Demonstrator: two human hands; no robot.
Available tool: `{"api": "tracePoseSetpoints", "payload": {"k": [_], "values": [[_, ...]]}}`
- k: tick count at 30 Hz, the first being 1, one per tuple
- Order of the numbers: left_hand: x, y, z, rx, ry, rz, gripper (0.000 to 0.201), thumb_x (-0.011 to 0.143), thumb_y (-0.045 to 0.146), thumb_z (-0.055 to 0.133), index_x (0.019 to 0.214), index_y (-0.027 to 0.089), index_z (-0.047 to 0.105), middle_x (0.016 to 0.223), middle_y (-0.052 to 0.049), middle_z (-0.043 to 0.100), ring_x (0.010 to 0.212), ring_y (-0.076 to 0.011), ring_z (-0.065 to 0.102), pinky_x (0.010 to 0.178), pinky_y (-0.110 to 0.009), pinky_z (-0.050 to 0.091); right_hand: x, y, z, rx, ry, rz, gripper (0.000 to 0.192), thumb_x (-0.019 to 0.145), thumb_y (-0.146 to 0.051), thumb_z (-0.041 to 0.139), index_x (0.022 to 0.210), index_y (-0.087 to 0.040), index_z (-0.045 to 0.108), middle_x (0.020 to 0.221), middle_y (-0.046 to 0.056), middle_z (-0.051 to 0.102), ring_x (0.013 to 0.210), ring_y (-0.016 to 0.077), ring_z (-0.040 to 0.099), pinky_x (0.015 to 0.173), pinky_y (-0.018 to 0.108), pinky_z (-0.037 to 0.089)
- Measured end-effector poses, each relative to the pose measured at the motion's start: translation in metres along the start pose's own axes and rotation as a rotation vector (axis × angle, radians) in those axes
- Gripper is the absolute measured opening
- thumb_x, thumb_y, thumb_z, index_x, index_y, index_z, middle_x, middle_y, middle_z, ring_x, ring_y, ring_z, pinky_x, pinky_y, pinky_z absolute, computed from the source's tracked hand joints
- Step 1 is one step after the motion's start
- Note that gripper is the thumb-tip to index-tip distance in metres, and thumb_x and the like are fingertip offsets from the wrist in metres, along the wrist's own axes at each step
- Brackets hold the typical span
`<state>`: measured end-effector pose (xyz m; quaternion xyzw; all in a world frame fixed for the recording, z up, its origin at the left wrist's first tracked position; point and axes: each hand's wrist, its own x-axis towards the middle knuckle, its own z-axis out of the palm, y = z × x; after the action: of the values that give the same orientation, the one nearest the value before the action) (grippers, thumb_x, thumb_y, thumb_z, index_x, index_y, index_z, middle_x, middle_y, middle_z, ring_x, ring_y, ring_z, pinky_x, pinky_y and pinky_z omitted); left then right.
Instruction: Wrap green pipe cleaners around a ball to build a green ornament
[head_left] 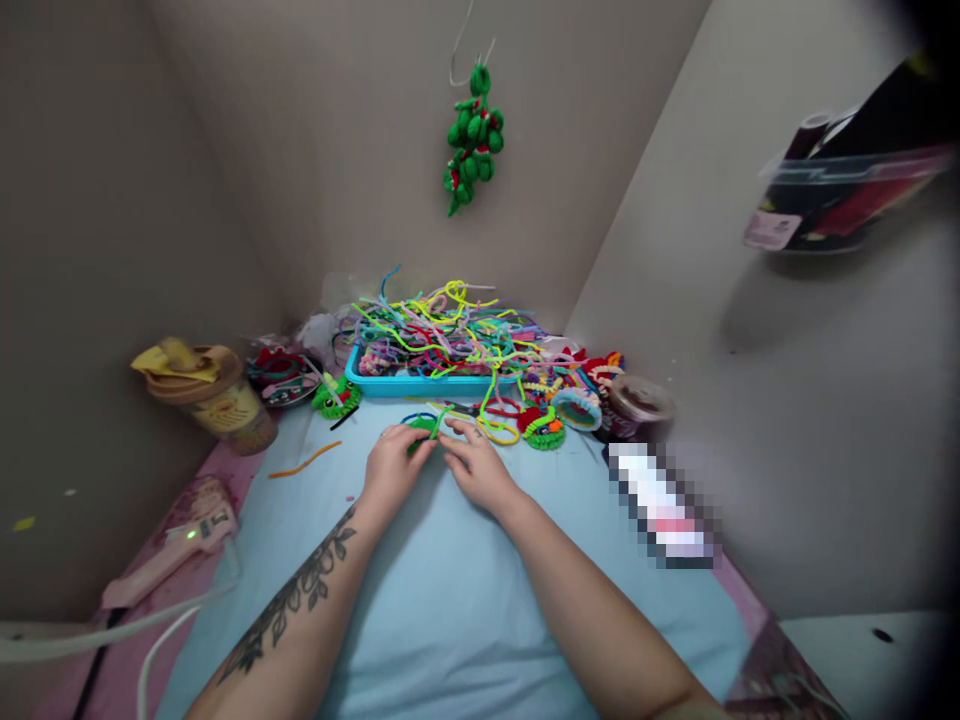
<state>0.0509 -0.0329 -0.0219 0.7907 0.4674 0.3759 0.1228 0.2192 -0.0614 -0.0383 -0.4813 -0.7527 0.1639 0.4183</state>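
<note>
A pale blue tabletop (450,590) filled a grey-walled corner. At centre, the left hand (394,468) and right hand (480,468) met, fingers pinched on a green pipe cleaner (421,432). An orange one (304,462) lay at ten o'clock. At twelve sat a blue tray (420,385) heaped with cleaners, a green figure (474,135) hanging above.
</note>
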Motion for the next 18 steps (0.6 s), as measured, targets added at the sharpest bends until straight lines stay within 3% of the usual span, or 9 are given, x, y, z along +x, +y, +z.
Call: {"api": "tracePoseSetpoints", "payload": {"k": [4, 6, 10, 13, 18], "values": [[0.000, 0.001, 0.001, -0.036, -0.013, 0.007, 0.016, 0.079, 0.028, 0.059, 0.088, 0.017, 0.067, 0.081, -0.006, 0.066, 0.081, -0.0194, 0.057, 0.074, -0.031, 0.044, 0.003, -0.005, -0.003, 0.148, 0.194, 0.112, 0.023, 0.079, -0.019, 0.054, 0.099, -0.021, 0.066, 0.093, 0.007, 0.058, 0.087, 0.0178, 0.055, 0.078, 0.032, 0.046], [-0.001, 0.004, 0.002, -0.019, -0.044, 0.053, 0.016, 0.080, 0.027, 0.058, 0.089, 0.017, 0.066, 0.082, -0.006, 0.065, 0.082, -0.0196, 0.056, 0.074, -0.031, 0.043, 0.005, -0.009, -0.005, 0.260, 0.213, 0.172, 0.022, 0.077, -0.022, 0.058, 0.098, -0.020, 0.064, 0.080, 0.003, 0.057, 0.072, 0.0153, 0.054, 0.065, 0.028, 0.045], [-0.003, 0.012, 0.003, 0.042, -0.119, 0.117, 0.014, 0.080, 0.022, 0.056, 0.089, 0.017, 0.066, 0.082, -0.007, 0.065, 0.080, -0.0198, 0.055, 0.074, -0.032, 0.042, 0.005, -0.022, -0.006, 0.348, 0.149, 0.134, 0.010, 0.078, -0.024, 0.057, 0.078, -0.020, 0.066, 0.068, 0.001, 0.055, 0.065, 0.0141, 0.051, 0.060, 0.026, 0.041], [-0.003, 0.014, 0.003, 0.056, -0.159, 0.125, 0.013, 0.079, 0.020, 0.057, 0.088, 0.016, 0.067, 0.080, -0.008, 0.064, 0.080, -0.0206, 0.055, 0.074, -0.032, 0.041, 0.002, -0.030, -0.006, 0.381, 0.126, 0.083, 0.012, 0.079, -0.024, 0.055, 0.076, -0.020, 0.066, 0.069, 0.001, 0.057, 0.067, 0.0141, 0.051, 0.063, 0.026, 0.041], [-0.002, 0.011, 0.002, -0.152, -0.167, 0.044, 0.011, 0.075, 0.016, 0.058, 0.084, 0.017, 0.065, 0.083, -0.005, 0.065, 0.082, -0.0186, 0.056, 0.076, -0.030, 0.042, -0.002, -0.035, -0.008, 0.666, -0.010, 0.089, 0.011, 0.078, -0.030, 0.060, 0.074, -0.020, 0.064, 0.074, 0.002, 0.062, 0.071, 0.0147, 0.055, 0.068, 0.027, 0.043]]}}
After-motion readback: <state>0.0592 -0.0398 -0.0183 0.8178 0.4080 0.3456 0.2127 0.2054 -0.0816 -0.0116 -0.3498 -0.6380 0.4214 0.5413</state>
